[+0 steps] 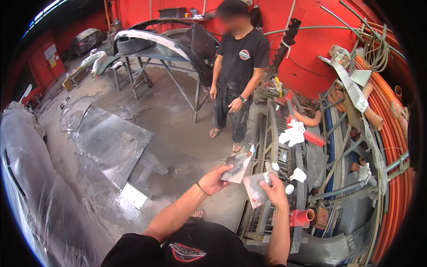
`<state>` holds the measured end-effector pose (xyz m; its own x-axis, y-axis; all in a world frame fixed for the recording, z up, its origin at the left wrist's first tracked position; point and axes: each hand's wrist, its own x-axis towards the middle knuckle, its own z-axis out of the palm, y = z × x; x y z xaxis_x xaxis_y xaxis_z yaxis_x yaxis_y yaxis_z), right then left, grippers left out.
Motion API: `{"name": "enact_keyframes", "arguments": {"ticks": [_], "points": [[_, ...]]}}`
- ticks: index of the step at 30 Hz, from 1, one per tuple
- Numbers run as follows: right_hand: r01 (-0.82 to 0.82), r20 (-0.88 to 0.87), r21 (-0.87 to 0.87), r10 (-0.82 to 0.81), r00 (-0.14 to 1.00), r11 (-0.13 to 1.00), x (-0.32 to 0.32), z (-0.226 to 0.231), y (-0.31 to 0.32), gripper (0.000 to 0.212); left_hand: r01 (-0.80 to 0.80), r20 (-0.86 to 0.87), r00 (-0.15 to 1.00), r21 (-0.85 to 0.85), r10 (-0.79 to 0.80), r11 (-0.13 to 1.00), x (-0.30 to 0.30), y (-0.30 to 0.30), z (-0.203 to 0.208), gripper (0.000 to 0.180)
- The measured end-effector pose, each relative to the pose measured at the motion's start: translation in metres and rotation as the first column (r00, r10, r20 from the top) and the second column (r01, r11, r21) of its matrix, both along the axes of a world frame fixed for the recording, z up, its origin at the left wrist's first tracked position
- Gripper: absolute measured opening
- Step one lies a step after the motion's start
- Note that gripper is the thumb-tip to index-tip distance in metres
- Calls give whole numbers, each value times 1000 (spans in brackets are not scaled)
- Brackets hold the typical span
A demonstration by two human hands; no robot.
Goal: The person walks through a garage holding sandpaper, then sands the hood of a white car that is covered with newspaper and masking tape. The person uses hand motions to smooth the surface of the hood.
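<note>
Two thin, flat metal plates are held up in front of me, their near edges almost meeting. My left hand (214,179) pinches the left plate (237,171), thumb on top. This plate is shiny grey, with a small reddish smear near its far corner. My right hand (274,191) grips the other plate (254,189), thumb pressed flat on its face. It looks lighter and smeared, with a reddish spot low down. The fingers under both plates are mostly hidden.
A person (242,62) in black stands ahead, hands free. At right, a metal rack (262,147) holds white gloves (292,133), beside orange pipes (382,107). A dark panel (111,138) lies on a stand at left, near a plastic-covered car (40,191). Car parts (151,38) rest on a frame behind.
</note>
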<state>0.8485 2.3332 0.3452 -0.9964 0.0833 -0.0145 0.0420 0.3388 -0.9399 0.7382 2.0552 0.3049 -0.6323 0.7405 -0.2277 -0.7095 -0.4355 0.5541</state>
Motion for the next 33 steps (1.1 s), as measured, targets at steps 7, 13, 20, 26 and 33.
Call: {"name": "enact_keyframes", "arguments": {"ticks": [7,13,20,26,33], "points": [[318,222,-425,-243,944,848,107,-153,-12,20,-675,-198,738,-206,645,709,75,-98,58,41],[353,338,-888,-102,936,296,109,-99,-102,34,-891,-431,454,-208,780,404,173,-143,63,43],[110,193,-903,163,967,416,111,14,-250,48,-912,-669,390,-187,633,364,247,-158,71,36],[-16,129,-896,294,947,444,118,31,-363,48,-952,-794,292,-184,534,246,301,-241,94,35],[-167,107,-827,442,891,537,156,32,-540,50,-977,-848,199,-207,492,38,367,-404,94,25]]}}
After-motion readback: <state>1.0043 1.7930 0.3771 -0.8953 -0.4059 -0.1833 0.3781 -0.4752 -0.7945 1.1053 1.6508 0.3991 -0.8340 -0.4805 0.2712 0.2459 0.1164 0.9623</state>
